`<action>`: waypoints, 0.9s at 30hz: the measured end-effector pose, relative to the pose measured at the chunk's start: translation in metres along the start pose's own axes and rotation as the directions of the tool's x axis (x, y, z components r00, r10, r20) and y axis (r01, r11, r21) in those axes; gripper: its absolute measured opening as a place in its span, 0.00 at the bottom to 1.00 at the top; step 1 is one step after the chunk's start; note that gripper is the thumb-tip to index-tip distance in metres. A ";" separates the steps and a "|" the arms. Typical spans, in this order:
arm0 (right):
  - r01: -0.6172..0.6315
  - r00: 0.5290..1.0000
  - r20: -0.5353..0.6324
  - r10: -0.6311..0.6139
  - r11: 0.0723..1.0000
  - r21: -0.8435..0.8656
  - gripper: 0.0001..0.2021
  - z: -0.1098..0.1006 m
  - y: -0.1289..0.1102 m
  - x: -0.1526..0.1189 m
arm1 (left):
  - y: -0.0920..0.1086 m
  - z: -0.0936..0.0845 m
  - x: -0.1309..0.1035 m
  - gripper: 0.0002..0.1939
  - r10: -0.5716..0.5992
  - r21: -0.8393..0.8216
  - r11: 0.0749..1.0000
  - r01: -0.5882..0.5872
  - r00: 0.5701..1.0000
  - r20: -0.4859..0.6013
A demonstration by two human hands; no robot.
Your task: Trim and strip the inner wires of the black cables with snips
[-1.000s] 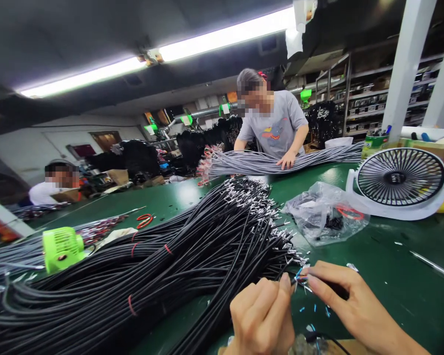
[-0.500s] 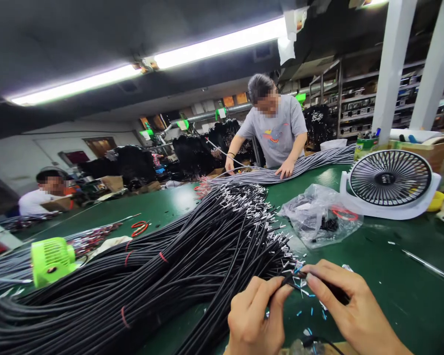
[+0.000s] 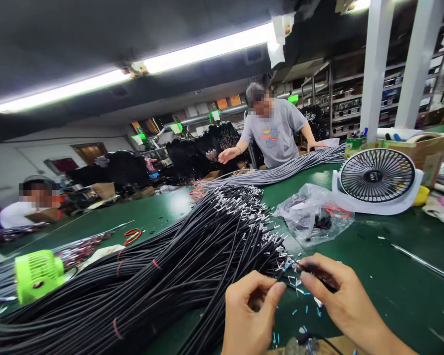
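Note:
A thick pile of black cables point(image 3: 177, 246) lies across the table, its stripped ends showing white, with red ties around the bundles. My left hand point(image 3: 249, 308) is closed beside these ends, thumb and forefinger pinched on what looks like a black cable; the hand hides most of it. To its right, my right hand point(image 3: 340, 291) is also closed, thumb against forefinger. Something dark shows within its curled fingers, too unclear to name. A gap separates the two hands. Small blue and white scraps point(image 3: 299, 291) litter the table between and below them.
Beyond the pile lie a clear plastic bag point(image 3: 314, 214) of black pieces and a white desk fan point(image 3: 377, 177). A green fan point(image 3: 39, 276) and red-handled scissors point(image 3: 133, 236) are at left. Across the table, a co-worker point(image 3: 277, 128) stands by grey cables point(image 3: 281, 172).
My hands have moved apart slightly from where they nearly met at a cable end. The co-worker has straightened, lifting one hand off the grey cables. The view has shifted a little.

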State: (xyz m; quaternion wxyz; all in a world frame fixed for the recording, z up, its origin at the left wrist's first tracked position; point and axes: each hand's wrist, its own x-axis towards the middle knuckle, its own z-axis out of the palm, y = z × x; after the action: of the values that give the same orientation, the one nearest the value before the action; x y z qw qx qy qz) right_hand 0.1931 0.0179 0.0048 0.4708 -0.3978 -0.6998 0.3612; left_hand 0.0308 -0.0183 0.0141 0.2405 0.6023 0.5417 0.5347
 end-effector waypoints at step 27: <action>-0.347 0.937 0.240 0.254 0.750 0.563 0.19 0.009 0.003 0.012 | -0.007 0.005 -0.001 0.09 0.239 0.172 0.957 -0.233 0.971 -0.015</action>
State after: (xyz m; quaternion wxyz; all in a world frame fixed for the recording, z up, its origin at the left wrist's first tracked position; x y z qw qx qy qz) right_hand 0.1823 0.0288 0.0036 0.4540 -0.3087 -0.5096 0.6625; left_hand 0.0327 -0.0157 0.0064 0.1136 0.6712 0.5136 0.5224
